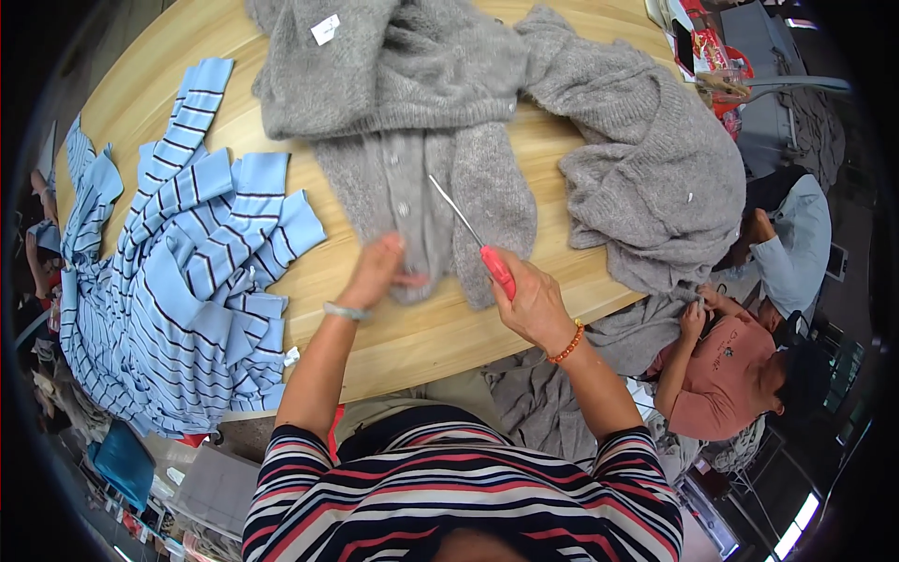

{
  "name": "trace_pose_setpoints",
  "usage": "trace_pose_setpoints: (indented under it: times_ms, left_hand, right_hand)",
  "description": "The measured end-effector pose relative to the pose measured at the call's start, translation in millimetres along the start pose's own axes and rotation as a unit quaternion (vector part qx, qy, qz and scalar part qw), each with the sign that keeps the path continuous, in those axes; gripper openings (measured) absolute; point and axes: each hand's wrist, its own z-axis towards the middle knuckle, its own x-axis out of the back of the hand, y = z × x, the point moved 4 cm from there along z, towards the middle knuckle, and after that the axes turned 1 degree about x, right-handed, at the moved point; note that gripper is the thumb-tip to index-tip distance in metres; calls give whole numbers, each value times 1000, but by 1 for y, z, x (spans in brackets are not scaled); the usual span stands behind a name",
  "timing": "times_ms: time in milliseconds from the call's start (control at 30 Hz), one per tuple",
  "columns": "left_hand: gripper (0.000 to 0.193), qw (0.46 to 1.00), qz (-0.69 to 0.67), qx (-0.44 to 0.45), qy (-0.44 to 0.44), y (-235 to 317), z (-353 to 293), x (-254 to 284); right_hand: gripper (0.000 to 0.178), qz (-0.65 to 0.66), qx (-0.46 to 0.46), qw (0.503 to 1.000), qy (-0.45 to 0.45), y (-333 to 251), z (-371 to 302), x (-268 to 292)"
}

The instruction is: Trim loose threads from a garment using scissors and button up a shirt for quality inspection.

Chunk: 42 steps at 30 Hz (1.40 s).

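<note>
My right hand (532,302) is closed round the red handle of a tool with a thin metal shaft (456,208). The shaft points up and left over a grey knit cardigan (426,201); its tip is too small to make out. Pale buttons run down the cardigan's front band. At the lower end of this band is my left hand (376,270), blurred by motion, its fingers at the knit. Whether they grip it is unclear. Over the cardigan's upper part lies a folded grey knit piece (323,84) with a white label (325,29).
Blue striped knitwear (178,300) is heaped on the left of the wooden table (314,347). A grey knit pile (655,178) lies on the right. Beyond it, a person in a pink shirt (716,375) handles grey knitwear. A red basket (735,80) stands at the far right edge.
</note>
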Motion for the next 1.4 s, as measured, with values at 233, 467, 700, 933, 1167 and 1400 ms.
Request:
trace_pose_setpoints:
  times_ms: [233,467,700,933,1167,1400]
  left_hand:
    - [11,845,481,-63,-225,-90,-88,-71]
    - [18,765,590,-19,-257,-54,-115,-47]
    - [33,632,595,-404,288,156,2,-53]
    - [40,644,640,-303,290,202,64,15]
    - [30,456,745,-111,474,277,-47,171]
    - [62,751,612,-228,96,155,28,-72]
  right_hand:
    - [40,71,46,994,64,3,11,5]
    - [41,84,10,995,58,28,33,3]
    - [40,142,-19,987,69,56,2,-16]
    - [38,178,-38,979,92,90,-56,-19]
    - [37,218,-67,970,90,110,-107,13]
    - [34,204,-54,974,87,102,-129,2]
